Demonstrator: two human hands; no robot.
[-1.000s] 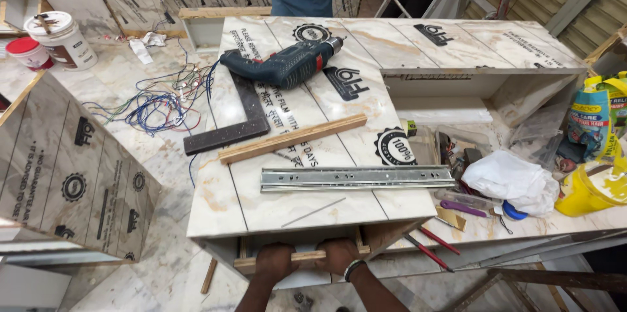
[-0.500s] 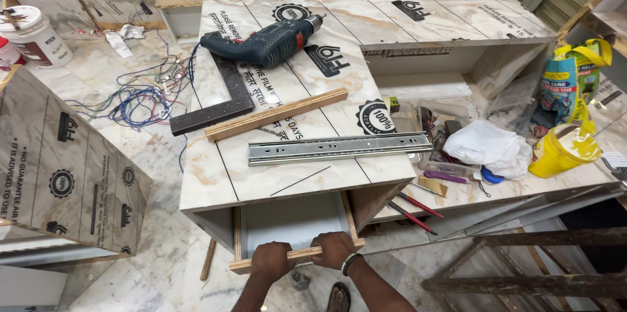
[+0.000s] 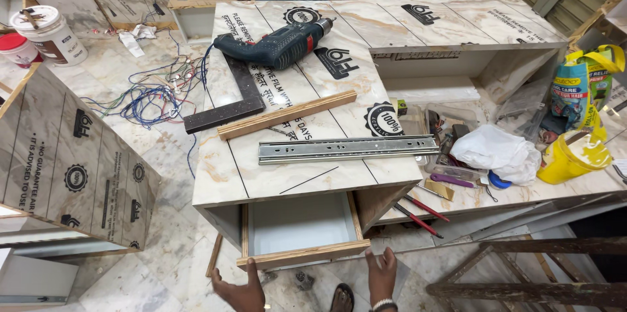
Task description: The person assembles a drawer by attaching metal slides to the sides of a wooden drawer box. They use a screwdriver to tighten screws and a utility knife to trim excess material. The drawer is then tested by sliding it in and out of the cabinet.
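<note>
Plywood drawer [image 3: 302, 234] sits pulled out of the marble-look cabinet [image 3: 294, 175], and both hands are just off its front edge, not gripping anything: left hand [image 3: 240, 291] open with fingers spread, right hand [image 3: 381, 275] open too. Up top there's a metal drawer slide [image 3: 348, 149], a wood strip [image 3: 287, 115] and a drill [image 3: 274, 43].

A plywood drawer [image 3: 302, 234] stands pulled out from the front of the marble-patterned cabinet [image 3: 222, 175], with the left hand [image 3: 240, 292] and right hand [image 3: 381, 275] open just below its front edge, not touching it. On the cabinet top behind the drawer lie a steel drawer slide [image 3: 346, 149], a wooden strip [image 3: 287, 115], a black square [image 3: 228, 100] and a teal power drill [image 3: 274, 44].
</note>
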